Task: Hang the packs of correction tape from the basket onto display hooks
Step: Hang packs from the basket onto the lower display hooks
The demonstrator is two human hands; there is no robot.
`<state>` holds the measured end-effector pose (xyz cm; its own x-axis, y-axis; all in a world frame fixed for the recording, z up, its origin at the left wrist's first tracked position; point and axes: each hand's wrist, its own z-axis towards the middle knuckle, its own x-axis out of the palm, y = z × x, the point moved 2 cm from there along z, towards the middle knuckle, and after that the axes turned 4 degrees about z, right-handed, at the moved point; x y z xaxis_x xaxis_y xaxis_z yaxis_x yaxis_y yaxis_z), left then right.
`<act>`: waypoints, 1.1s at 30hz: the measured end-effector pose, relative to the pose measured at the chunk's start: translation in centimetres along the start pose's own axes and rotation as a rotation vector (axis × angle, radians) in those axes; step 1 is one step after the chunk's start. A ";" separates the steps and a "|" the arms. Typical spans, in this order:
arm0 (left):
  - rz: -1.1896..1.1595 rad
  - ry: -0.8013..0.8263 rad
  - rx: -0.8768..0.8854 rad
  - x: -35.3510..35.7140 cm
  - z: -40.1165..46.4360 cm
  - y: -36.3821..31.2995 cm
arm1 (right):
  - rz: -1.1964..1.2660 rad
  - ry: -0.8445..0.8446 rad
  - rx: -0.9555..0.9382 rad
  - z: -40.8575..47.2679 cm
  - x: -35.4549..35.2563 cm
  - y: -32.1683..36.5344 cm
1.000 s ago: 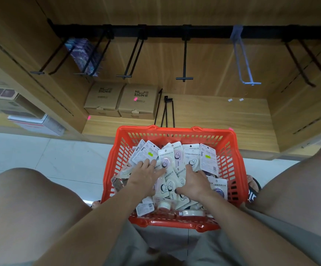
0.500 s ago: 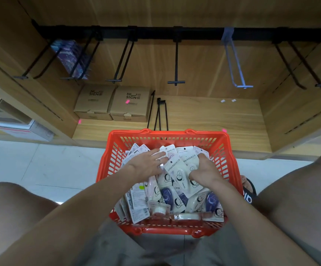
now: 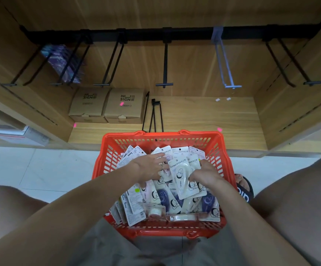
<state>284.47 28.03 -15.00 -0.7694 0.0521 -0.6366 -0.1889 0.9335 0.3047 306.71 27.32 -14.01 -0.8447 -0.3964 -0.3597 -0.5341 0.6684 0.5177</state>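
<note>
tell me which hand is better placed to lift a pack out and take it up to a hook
Right. The right hand already grips the white pack lying on top of the pile in the basket. The left hand only rests flat on other packs.

White correction-tape packs heaped in red basket.

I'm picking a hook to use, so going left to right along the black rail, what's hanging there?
Hooks with purple packs → empty black double hook → black single hook → pale blue hook → black hooks at the right end.
</note>
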 end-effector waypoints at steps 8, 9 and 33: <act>0.004 -0.015 0.044 -0.7 -0.1 -0.2 | 0.052 -0.008 0.006 -0.5 0.2 0.0; 0.031 -0.001 0.051 -0.8 -0.1 -0.2 | 0.057 -0.008 0.001 -0.3 0.2 0.0; -1.680 -0.507 -0.828 -0.7 -14.0 3.0 | 0.580 0.371 -0.247 -5.7 0.4 7.1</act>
<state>275.95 25.82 -3.74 0.6668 -0.3530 -0.6563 -0.7420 -0.2326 -0.6288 302.37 28.34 -6.06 -0.9272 -0.2381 0.2893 0.0471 0.6918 0.7206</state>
